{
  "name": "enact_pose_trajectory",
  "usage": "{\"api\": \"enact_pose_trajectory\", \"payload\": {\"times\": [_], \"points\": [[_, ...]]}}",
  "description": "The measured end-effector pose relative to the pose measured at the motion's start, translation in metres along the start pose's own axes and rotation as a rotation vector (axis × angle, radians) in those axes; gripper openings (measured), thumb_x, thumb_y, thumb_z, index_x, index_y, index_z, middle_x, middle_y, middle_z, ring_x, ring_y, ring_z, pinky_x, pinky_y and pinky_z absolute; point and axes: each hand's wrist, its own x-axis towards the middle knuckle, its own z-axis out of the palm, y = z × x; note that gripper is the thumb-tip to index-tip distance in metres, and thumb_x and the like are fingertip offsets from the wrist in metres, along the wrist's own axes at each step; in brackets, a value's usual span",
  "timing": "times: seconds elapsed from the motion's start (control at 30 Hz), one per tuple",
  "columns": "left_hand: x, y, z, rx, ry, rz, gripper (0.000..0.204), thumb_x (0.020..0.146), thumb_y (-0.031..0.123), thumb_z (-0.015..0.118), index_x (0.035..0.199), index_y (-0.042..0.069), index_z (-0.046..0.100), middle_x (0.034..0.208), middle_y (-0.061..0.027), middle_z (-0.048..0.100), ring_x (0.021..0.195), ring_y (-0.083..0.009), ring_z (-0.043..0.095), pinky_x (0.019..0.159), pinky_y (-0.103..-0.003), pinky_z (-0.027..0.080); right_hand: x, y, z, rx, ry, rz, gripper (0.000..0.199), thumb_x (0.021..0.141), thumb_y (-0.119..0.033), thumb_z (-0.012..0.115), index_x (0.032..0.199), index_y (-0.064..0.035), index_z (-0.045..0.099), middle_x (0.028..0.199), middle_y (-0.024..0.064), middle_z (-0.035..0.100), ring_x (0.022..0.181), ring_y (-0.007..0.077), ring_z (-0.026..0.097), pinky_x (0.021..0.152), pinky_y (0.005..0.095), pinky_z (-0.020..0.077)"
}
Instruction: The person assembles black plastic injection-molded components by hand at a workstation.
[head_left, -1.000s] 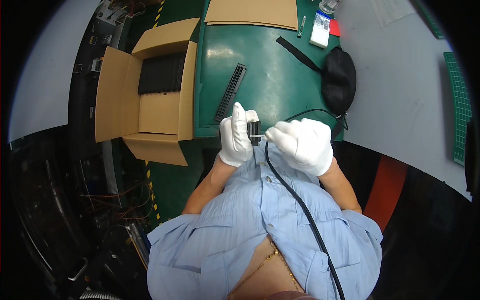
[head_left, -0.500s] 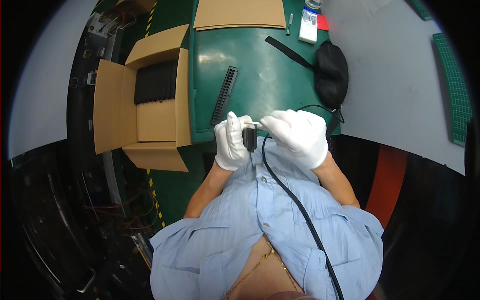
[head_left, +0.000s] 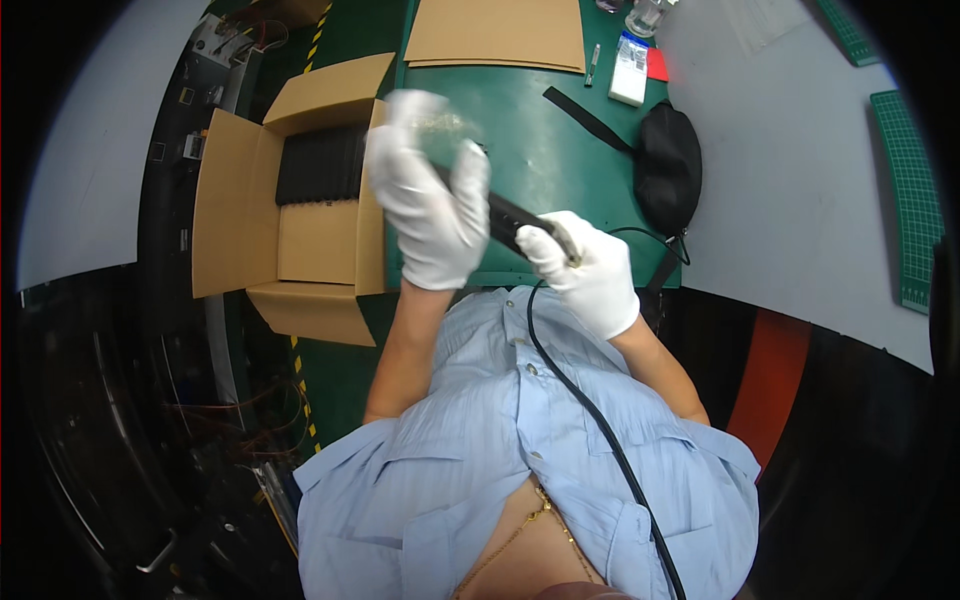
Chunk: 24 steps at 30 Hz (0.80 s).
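Observation:
My right hand [head_left: 590, 275], in a white glove, is closed round the near end of a long black slotted strip [head_left: 515, 222]. The strip slants up and left from that grip, and its far part passes behind my left hand. A small olive-grey edge [head_left: 571, 246] shows beside the right fingers; what it belongs to is unclear. My left hand [head_left: 430, 205], also gloved, is raised with its thumb and fingers apart, and its upper fingers are smeared by motion. Whether the left palm touches the strip is hidden.
An open cardboard box [head_left: 318, 245] holding black parts stands at the left. Flat cardboard [head_left: 495, 35] lies at the far edge of the green mat [head_left: 530, 130]. A black pouch [head_left: 668, 165], a white pack [head_left: 628, 75] and a pen [head_left: 593, 65] lie at right. A black cable [head_left: 600, 420] runs down my shirt.
The slotted strip has left the mat and is now in my right hand. My left hand has risen and opened. The short black piece and thin white item are no longer visible.

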Motion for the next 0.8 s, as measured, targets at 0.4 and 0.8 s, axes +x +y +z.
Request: {"api": "enact_pose_trajectory", "payload": {"times": [0.4, 0.8], "points": [[-0.011, 0.015, 0.009, -1.216, -0.308, -1.054, 0.051, 0.094, 0.003, 0.066, 0.141, -0.005, 0.047, 0.128, -0.0142, 0.062, 0.111, -0.0137, 0.061, 0.093, -0.024, 0.051, -0.001, 0.019, 0.019, -0.515, -0.142, -0.739, 0.010, 0.078, -0.015, 0.067, 0.081, -0.0090, 0.060, 0.067, 0.0070, 0.054, 0.052, 0.0234, 0.059, 0.045, 0.0355, 0.0461], [0.009, 0.019, 0.057, -0.920, -0.276, -0.556, 0.035, 0.092, -0.003, 0.066, 0.126, 0.001, 0.063, 0.121, -0.0042, 0.064, 0.080, -0.0021, 0.059, 0.071, -0.019, 0.051, -0.003, 0.021, -0.037, 0.570, -0.109, 0.370, 0.030, 0.097, -0.030, 0.064, 0.094, -0.0002, 0.068, 0.066, -0.0009, 0.060, 0.059, 0.0046, 0.054, 0.056, 0.0228, 0.0441]]}}
